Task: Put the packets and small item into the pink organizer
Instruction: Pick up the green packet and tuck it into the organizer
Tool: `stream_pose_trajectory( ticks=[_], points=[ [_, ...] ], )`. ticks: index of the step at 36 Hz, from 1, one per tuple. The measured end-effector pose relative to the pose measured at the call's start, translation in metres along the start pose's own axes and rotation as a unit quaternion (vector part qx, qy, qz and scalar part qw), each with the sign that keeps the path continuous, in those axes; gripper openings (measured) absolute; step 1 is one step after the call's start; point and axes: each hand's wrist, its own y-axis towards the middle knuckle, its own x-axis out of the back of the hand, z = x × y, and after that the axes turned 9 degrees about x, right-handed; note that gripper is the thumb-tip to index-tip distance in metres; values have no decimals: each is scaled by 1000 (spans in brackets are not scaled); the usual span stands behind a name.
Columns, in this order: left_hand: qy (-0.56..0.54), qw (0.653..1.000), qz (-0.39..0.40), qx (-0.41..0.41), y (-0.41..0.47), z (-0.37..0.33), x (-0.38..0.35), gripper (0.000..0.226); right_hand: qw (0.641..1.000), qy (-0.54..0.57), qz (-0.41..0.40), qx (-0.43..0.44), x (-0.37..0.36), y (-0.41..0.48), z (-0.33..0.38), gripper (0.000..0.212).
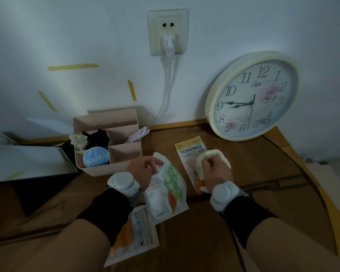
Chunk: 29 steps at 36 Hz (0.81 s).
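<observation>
Both hands are loaded for the pink organizer (90, 169) ahead-left: left hand (143, 171) pinches a cucumber packet (171, 185), right hand (214, 173) grips a yellow-white item (210, 154).

Left hand (143, 169) and right hand (216, 173) are bare. Each wrist carries a rounded white-and-grey device (123, 182) on a grey strap. Both forearms wear tan sleeves (67, 248) ending in black ribbed cuffs (247, 218).
</observation>
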Motion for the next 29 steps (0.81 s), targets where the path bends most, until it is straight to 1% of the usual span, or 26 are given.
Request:
stream_pose_trajectory(
  ticks=[1,2,6,10,12,14,16,17,18,19,20,21,22,23,25,26,27,28,29],
  points=[
    [-12,1000,14,-8,-2,0,1,65,1000,20,21,5,-2,-2,2,21],
    [-28,999,28,-15,-4,-1,2,60,998,40,45,14,-3,-5,3,23],
    [-74,996,50,-10,-9,-3,0,53,990,81,110,44,-15,-14,7,39],
    [-106,993,48,0,-11,-4,2,60,979,123,163,-3,-23,-16,13,49],
    [-136,990,39,3,-17,-7,1,53,979,108,175,-6,-24,-16,15,46],
    [-162,986,8,47,-19,-7,1,48,979,81,185,-5,-25,-14,15,38],
    [-182,977,-11,110,-17,-3,3,36,982,55,182,-16,-26,-12,14,29],
    [-220,962,17,159,-18,2,5,27,983,38,179,-23,-28,-12,14,25],
    [-234,949,58,204,-18,4,5,25,984,17,173,-29,-27,-11,13,22],
    [-241,934,79,252,-20,8,7,38,984,-9,175,-28,-30,-12,13,23],
    [-260,922,85,276,-18,15,7,48,982,-39,181,-22,-33,-12,14,25],
    [-295,901,71,309,-16,19,7,49,979,-68,191,-15,-34,-13,13,28],
    [-298,892,62,336,-12,28,9,47,975,-92,201,-8,-38,-14,14,29],
    [-307,877,71,363,-12,32,10,46,973,-108,206,-5,-42,-15,15,29],
    [-311,878,60,359,-11,39,13,47,971,-122,205,-8,-50,-14,15,29],
    [-302,885,54,350,-10,42,12,47,971,-125,205,-12,-53,-14,16,29],
    [-264,901,48,342,-14,40,12,45,970,-126,207,-16,-57,-14,16,30],
    [-224,922,39,313,-13,43,9,44,969,-125,210,-20,-59,-15,16,30],
    [-214,927,44,307,-15,42,5,44,970,-123,210,-24,-60,-15,15,29]
  ],
)
